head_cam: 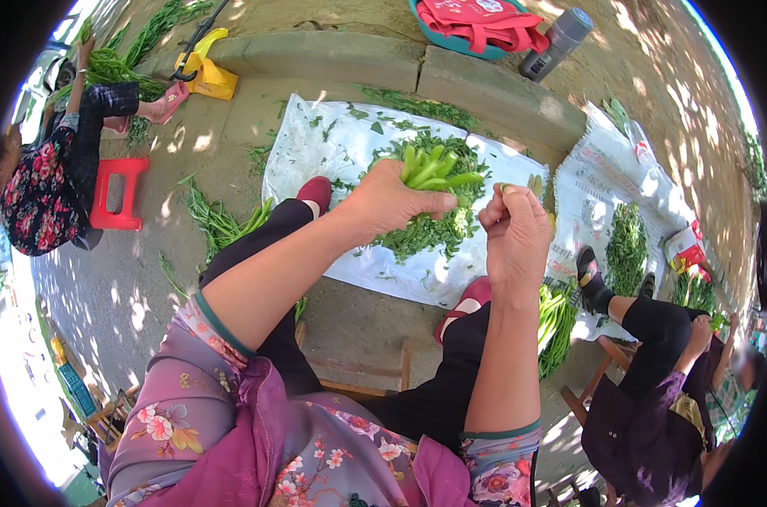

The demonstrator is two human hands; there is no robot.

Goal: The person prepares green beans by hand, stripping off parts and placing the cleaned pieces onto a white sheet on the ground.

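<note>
My left hand (393, 199) is closed around a bunch of green vegetable stems (431, 168), their cut ends pointing away from me. Just to its right, my right hand (518, 218) is raised with the fingertips pinched together; a small bit of green shows at the tips. Below both hands a heap of loose green leaves (421, 237) lies on a white woven plastic sheet (301, 142). Long-stemmed greens lie on the ground to the left (215, 218), and a bundle of stems (554, 323) rests beside my right forearm.
A red plastic stool (118, 193) and a seated person (48, 184) are at left. Another person (649, 412) sits at right by a second sheet (586, 184). Beyond the stone kerb (333, 57) are a teal basin (453, 45) with a red bag and a grey flask (556, 44).
</note>
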